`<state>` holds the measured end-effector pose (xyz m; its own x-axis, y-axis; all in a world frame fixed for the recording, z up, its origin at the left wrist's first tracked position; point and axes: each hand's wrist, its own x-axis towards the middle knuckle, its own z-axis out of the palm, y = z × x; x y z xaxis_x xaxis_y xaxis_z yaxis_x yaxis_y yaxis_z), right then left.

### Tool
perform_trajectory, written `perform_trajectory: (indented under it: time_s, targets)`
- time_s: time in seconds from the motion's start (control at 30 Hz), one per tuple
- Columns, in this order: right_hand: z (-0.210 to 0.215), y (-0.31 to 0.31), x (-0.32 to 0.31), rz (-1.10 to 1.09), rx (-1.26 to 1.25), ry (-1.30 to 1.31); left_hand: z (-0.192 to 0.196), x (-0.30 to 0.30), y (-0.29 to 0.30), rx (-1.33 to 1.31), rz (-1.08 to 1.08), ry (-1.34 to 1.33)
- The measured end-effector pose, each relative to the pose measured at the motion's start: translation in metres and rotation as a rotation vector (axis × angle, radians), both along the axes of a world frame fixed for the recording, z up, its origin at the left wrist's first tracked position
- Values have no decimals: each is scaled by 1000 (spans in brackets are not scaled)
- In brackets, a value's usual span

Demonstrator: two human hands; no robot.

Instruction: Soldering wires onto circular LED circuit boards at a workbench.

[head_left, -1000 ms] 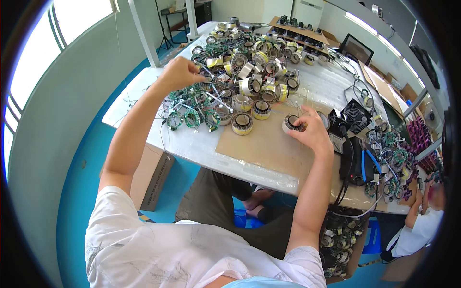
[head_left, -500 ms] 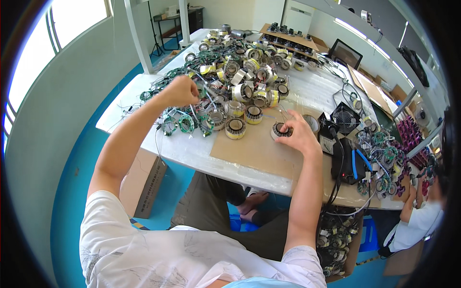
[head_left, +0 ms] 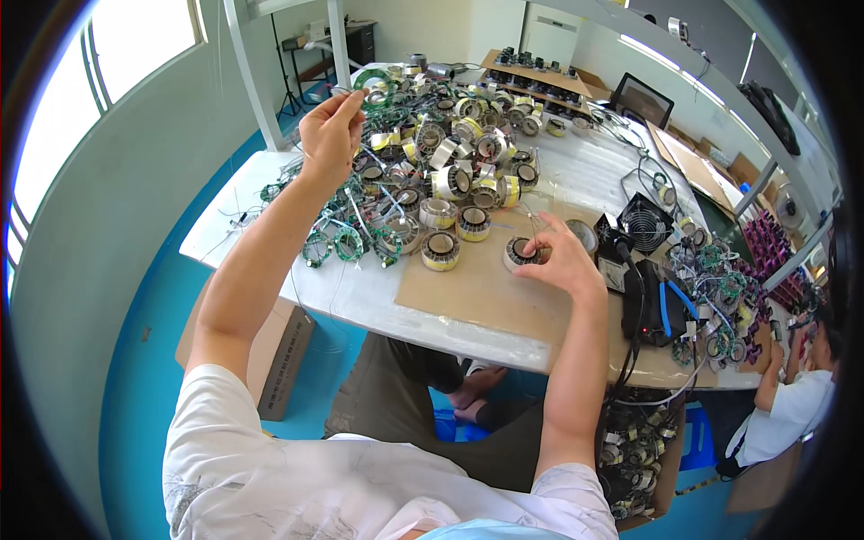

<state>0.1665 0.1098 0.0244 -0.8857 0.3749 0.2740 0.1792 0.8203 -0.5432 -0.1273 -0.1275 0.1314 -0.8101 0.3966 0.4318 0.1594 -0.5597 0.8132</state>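
My left hand (head_left: 331, 135) is raised over the pile's left side, thumb and fingers pinched together. In the pinch is a green ring-shaped circuit board (head_left: 374, 87) with thin wires trailing from it. My right hand (head_left: 569, 259) rests at the brown mat (head_left: 477, 288), its thumb and fingers closed round a motor stator (head_left: 515, 257) that sits on the mat. A yellow-taped stator (head_left: 441, 251) stands to the left of it, apart from both hands. More ring boards (head_left: 348, 242) with wires lie at the table's left front edge.
A large pile of stators (head_left: 454, 175) and wired boards covers the table's middle. To the right stand a black fan (head_left: 646, 223), a black box (head_left: 650, 306) with blue-handled pliers, and tangled boards (head_left: 729, 292). A carton of stators (head_left: 643, 468) is below. Another person (head_left: 792, 396) sits at far right.
My left hand has risen up and away from the pile, and a green ring board now shows at its fingertips. My right hand stays on the stator, almost unmoved.
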Motion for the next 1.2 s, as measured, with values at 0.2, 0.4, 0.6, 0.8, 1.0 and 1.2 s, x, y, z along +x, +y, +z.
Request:
perform_trajectory:
  time_s: [0.2,0.4,0.6,0.8,1.0,1.2]
  targets:
    - [5,-6,1,-98,-2,80,3,46,0,69,-156,-206]
    - [6,-5,-3,-216,377,348,-1,79,0,17,-282,-191]
    - [16,-36,-16,13,244,934,-7,129,19,-233,-465,-269]
    - [17,-58,-28,183,312,1067,-8,159,40,-427,-546,-218]
    - [7,-43,-23,32,108,1097,4,153,56,-608,-480,-21]
    - [17,-29,-1,187,-505,953,19,110,62,-281,-66,368]
